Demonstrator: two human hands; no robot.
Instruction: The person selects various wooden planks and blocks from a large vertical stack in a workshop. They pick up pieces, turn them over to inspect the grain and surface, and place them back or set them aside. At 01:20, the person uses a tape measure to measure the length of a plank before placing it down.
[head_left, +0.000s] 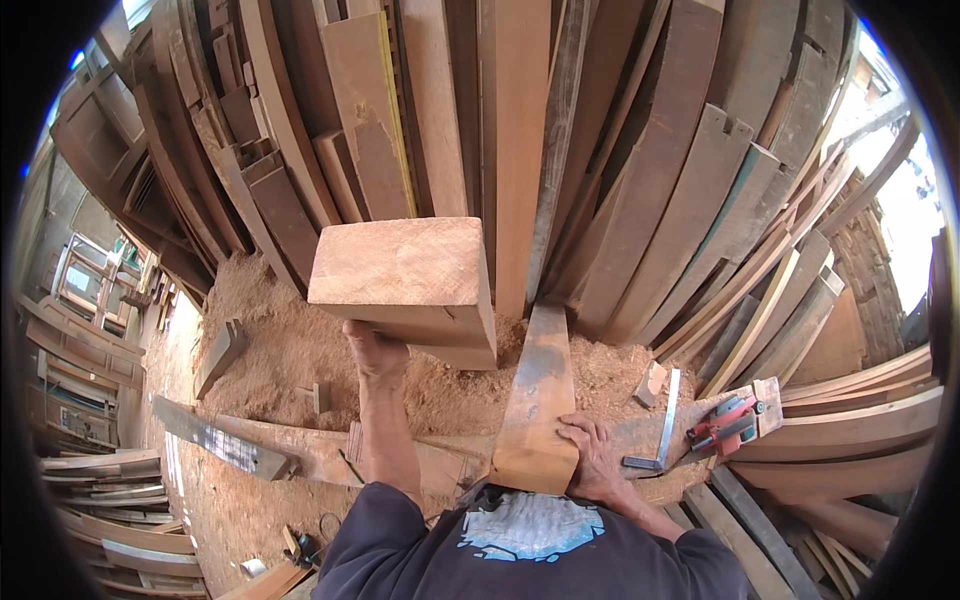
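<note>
A thick squared timber (401, 266) rises towards me on the left, its sawn end grain facing up. Under that end my left hand (379, 351) grips it, with most of the fingers hidden behind the wood. A separate, weathered plank (536, 397) slants from the leaning boards down to my chest. My right hand (592, 454) holds its right edge near the close end, fingers curled over the top. Just right of this hand lies a metal try square (664, 431).
Boards (517, 150) lean upright in a dense row ahead. Sawdust (277, 345) covers the ground around a low plank (427, 442). A red power tool (724, 427) sits at the right, near a small wood offcut (650, 384). A loose board (217, 435) lies left.
</note>
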